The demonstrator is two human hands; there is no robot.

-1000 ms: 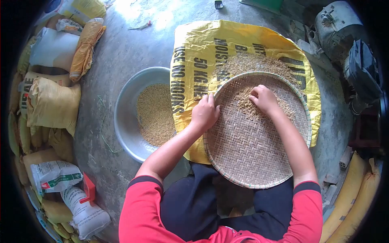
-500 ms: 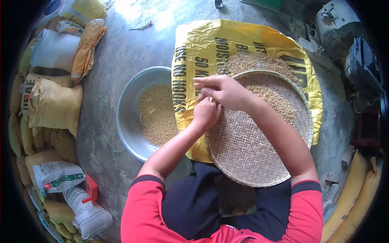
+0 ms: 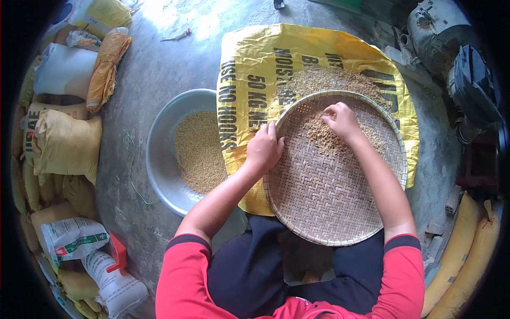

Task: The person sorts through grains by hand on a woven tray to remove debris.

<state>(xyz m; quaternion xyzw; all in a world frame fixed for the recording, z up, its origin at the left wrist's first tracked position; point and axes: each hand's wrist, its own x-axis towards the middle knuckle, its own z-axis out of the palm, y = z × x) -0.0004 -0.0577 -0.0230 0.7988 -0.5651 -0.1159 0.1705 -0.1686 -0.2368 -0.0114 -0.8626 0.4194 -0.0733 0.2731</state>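
A round woven bamboo winnowing tray (image 3: 329, 202) rests over my lap, its far side on a yellow sack. My left hand (image 3: 264, 148) is closed on the tray's left rim, fingers on the outer edge and thumb on the inside. Unhusked grain (image 3: 322, 137) lies heaped in the tray's far half. Over that heap, my right hand (image 3: 342, 123) has its fingertips pinched together at the grain; whatever is between them is too small to make out. Left of the tray stands a grey metal basin (image 3: 159, 154) holding more grain (image 3: 201, 151).
A yellow printed sack (image 3: 249, 45) lies flat on the concrete floor with loose grain (image 3: 329, 80) beyond the tray. Filled sacks (image 3: 69, 143) are piled along the left, near a red plastic piece (image 3: 118, 253). Long yellow sacks (image 3: 451, 252) and a metal machine (image 3: 438, 26) line the right.
My right hand has left my left hand and moved right, down to the grain in the tray. My left hand has stayed at the rim. The view has shifted slightly.
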